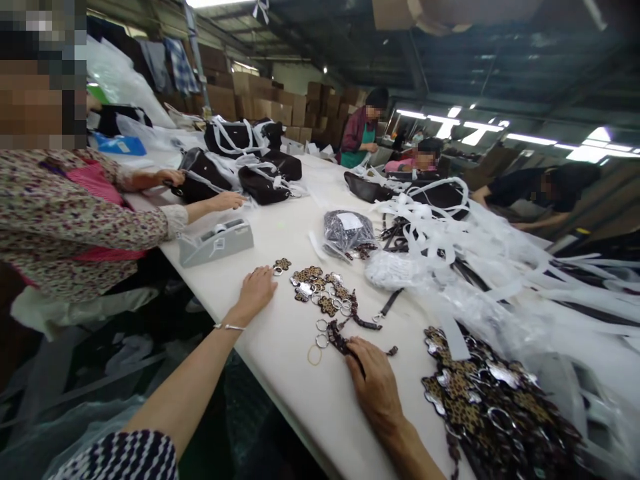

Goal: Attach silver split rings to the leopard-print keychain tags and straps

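My left hand (257, 291) rests on the white table at its near left edge, fingertips beside a leopard-print flower charm (283, 264) and its ring. Its fingers look close together, and whether anything is under them is hidden. My right hand (373, 375) lies over the end of a dark braided strap (339, 338), its fingertips on it. Two metal rings (322, 341) and a thin yellow loop (315, 355) are left of that strap. Between and beyond my hands sits a small cluster of leopard-print charms (327, 305) with rings. A dark strap with a clasp (389, 305) lies farther right.
A large pile of charms (465, 393) covers the table's right side, beside plastic wrap and white strips (450, 233). A grey tape dispenser (217, 243) stands at the left edge, near a person's hands and black bags (263, 183). Other people work farther back.
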`<state>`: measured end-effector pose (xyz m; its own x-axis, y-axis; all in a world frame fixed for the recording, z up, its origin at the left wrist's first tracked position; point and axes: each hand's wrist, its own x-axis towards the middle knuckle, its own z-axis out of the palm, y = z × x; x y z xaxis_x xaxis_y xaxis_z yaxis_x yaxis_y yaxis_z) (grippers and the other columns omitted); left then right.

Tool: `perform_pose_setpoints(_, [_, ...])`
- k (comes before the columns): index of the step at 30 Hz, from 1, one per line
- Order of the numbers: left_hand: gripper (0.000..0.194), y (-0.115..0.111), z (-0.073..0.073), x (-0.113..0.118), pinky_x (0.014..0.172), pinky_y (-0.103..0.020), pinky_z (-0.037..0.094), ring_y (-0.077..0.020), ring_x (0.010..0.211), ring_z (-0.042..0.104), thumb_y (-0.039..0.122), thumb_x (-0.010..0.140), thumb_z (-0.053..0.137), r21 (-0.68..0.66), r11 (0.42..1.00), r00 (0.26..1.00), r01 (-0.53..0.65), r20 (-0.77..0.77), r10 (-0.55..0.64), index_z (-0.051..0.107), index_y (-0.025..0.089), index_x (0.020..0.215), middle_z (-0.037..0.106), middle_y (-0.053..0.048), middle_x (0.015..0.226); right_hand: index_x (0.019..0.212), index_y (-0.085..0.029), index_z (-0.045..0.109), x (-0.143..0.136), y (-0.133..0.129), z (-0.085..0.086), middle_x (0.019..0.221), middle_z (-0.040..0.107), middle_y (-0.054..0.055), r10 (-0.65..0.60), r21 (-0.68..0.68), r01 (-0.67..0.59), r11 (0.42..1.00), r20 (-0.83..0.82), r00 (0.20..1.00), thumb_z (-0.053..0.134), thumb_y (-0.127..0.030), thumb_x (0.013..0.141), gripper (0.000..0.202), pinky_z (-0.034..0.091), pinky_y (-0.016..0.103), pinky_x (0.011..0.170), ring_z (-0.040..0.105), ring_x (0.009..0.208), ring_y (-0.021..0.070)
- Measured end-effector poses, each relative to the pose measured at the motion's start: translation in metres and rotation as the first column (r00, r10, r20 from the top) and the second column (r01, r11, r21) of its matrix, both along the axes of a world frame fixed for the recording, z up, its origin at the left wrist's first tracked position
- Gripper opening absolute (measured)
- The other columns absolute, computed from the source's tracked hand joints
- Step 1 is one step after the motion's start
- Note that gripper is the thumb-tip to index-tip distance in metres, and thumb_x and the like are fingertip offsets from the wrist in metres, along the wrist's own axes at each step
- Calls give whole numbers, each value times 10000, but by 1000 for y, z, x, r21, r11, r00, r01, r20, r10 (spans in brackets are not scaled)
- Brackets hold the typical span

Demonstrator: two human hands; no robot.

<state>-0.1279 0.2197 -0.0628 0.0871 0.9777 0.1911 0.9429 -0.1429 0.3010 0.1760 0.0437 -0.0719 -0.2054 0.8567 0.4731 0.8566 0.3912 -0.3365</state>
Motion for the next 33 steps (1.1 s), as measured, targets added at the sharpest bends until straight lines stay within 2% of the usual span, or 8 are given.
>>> perform_pose_setpoints(5, [363,-29,7,29,1142,-576,194,-343,1351,403,147,910,490,81,990,993,114,0,-115,579,103,1259,535,-196,1392,1023,-197,654,-1,-2,2,997,722,80,-16,58,19,998,-52,999,486,-224,972,178,476,398,842,637,934,232])
perform_pose_setpoints(9, [276,-44,11,72,1076,-369,371,-215,1224,523,181,931,517,94,933,936,348,17,-351,632,198,1182,614,-77,1307,1104,-194,644,-1,-2,3,1040,712,75,-9,43,9,999,9,1000,596,-292,927,208,433,394,849,611,955,244])
perform_pose_setpoints(13, [277,-42,10,110,1032,-388,386,-237,1197,522,181,906,562,89,890,890,448,50,-453,623,194,1176,629,-81,1255,1071,-200,654,-2,-4,4,1003,716,62,-51,44,50,998,27,998,593,-261,930,165,409,384,829,604,923,240])
perform_pose_setpoints(16, [220,-41,13,120,999,-415,384,-258,1129,544,159,875,592,66,882,877,467,95,-472,659,182,1083,664,-92,1123,1016,-193,658,-1,-5,2,949,717,61,-86,55,85,995,4,996,569,-247,944,127,406,372,803,605,878,235])
perform_pose_setpoints(19, [169,-48,19,115,953,-397,400,-250,1024,572,169,830,644,29,871,856,491,172,-488,690,190,992,677,-76,988,1004,-178,658,3,-5,-2,912,715,64,-120,89,123,988,-36,992,555,-264,955,144,412,355,773,612,836,224])
perform_pose_setpoints(23, [220,-67,22,102,926,-392,409,-249,982,570,167,759,698,-13,886,836,464,335,-434,696,199,976,675,-62,943,1027,-161,654,7,-4,-6,925,715,77,-163,156,178,971,-109,981,548,-261,958,160,418,343,755,623,831,218])
perform_pose_setpoints(27, [101,-85,23,92,791,-338,471,-205,822,604,174,765,651,-98,918,786,384,556,-270,673,178,864,673,-39,832,1021,-187,644,6,-6,0,915,708,63,-122,181,147,972,-146,982,558,-230,949,120,408,353,772,611,844,218])
perform_pose_setpoints(33, [178,-113,36,89,607,-272,540,-162,689,665,327,812,601,-263,868,553,422,833,-16,589,155,853,660,-31,789,1037,-194,617,3,-12,7,898,696,62,-53,237,89,967,-157,986,536,-196,951,119,407,365,798,600,830,206])
